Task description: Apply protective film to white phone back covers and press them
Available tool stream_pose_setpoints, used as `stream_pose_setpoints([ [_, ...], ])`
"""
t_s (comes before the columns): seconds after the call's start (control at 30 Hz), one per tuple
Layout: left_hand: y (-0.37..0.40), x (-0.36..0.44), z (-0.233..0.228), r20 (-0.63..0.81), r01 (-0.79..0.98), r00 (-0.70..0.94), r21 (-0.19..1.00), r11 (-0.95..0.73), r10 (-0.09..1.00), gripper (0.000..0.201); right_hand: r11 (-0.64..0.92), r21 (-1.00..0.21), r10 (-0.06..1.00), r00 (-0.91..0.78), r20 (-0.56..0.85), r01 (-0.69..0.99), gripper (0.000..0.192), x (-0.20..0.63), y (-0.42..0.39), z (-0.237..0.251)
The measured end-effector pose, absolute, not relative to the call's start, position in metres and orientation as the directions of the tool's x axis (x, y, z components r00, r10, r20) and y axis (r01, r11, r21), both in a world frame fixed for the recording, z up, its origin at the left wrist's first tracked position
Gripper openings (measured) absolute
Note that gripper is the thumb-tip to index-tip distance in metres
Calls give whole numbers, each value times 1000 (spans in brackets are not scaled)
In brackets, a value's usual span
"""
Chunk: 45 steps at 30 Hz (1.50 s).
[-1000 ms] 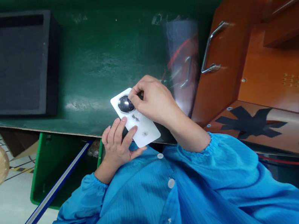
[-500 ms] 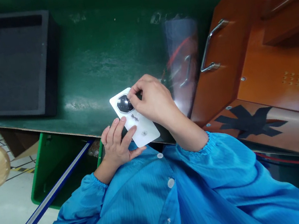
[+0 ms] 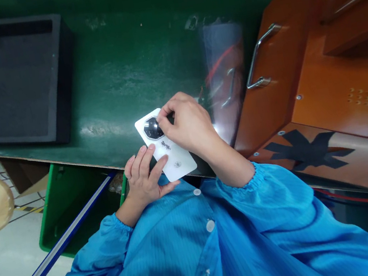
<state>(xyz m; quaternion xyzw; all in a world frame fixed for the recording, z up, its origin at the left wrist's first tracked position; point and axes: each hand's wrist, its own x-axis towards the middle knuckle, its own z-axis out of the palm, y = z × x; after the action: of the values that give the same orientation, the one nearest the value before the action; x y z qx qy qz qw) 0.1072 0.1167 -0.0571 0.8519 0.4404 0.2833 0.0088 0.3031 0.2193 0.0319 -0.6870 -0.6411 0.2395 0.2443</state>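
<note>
A white phone (image 3: pixel 168 152) with a dark round camera module lies back-up over the near edge of the green table (image 3: pixel 129 62). My left hand (image 3: pixel 144 177) grips its lower left edge, fingers on the back and thumb underneath. My right hand (image 3: pixel 191 125) rests over the phone's top right, its fingertips pinched at the rim of the camera module. What the fingertips pinch is too small to make out. Both arms wear blue sleeves.
A black foam tray (image 3: pixel 7 73) sits at the table's far left. An orange-brown machine (image 3: pixel 316 64) with metal handles stands to the right, a clear plastic sheet (image 3: pixel 224 65) in front of it. A green bin (image 3: pixel 67 200) sits below the table edge.
</note>
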Motion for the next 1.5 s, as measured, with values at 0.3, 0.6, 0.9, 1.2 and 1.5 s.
stream_pose_setpoints([
  [0.3,121,113,-51,551,720,436,261,-643,711,73,-67,-629,997,78,-10,774,15,301,218,32],
  [0.6,124,116,-48,581,737,444,197,-647,682,69,-63,-604,996,87,10,794,14,299,218,31],
  [0.9,123,114,-47,577,731,445,208,-650,684,70,-53,-617,996,82,19,785,12,300,216,32],
  [1.2,123,114,-48,568,742,439,207,-637,696,68,-19,-628,994,84,73,778,16,303,215,27],
  [1.5,121,113,-40,546,732,450,229,-642,707,71,229,-603,953,-49,300,764,24,318,172,54],
])
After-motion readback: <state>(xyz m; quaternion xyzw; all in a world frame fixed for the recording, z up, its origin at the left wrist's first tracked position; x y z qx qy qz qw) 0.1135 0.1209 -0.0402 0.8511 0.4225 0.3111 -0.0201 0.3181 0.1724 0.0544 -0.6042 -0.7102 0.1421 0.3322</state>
